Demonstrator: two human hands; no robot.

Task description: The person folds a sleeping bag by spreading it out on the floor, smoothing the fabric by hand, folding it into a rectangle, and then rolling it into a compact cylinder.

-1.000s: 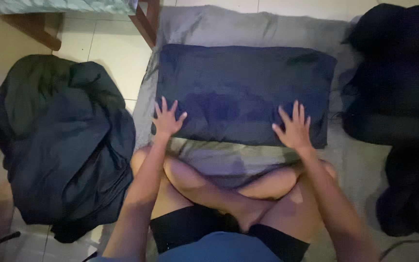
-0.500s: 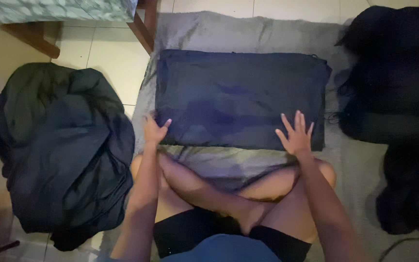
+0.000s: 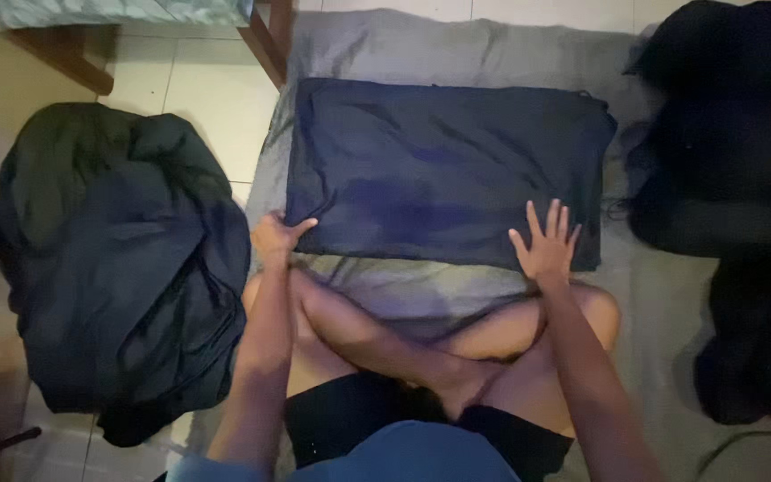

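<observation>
The left hand (image 3: 277, 239) pinches the near-left corner of the folded dark garment (image 3: 443, 170) — the right hand (image 3: 546, 245) lies flat, fingers spread, on its near edge. It rests on a grey sheet (image 3: 457, 45); dark clothing piles (image 3: 118, 268) flank it.

Head cam, steep down, close.

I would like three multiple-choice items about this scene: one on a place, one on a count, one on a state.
1. Where is the left hand?
A. at the folded cloth's near left corner
B. on the dark heap
C. on a knee

2. How many hands touch the folded cloth?
A. none
B. one
C. two

3. How is the right hand?
A. a fist
B. flat, fingers spread
C. lifted away

Answers: 1 A, its fingers pinch that corner; 2 C, both hands rest on its near edge; 3 B, the palm lies flat on the cloth.
</observation>
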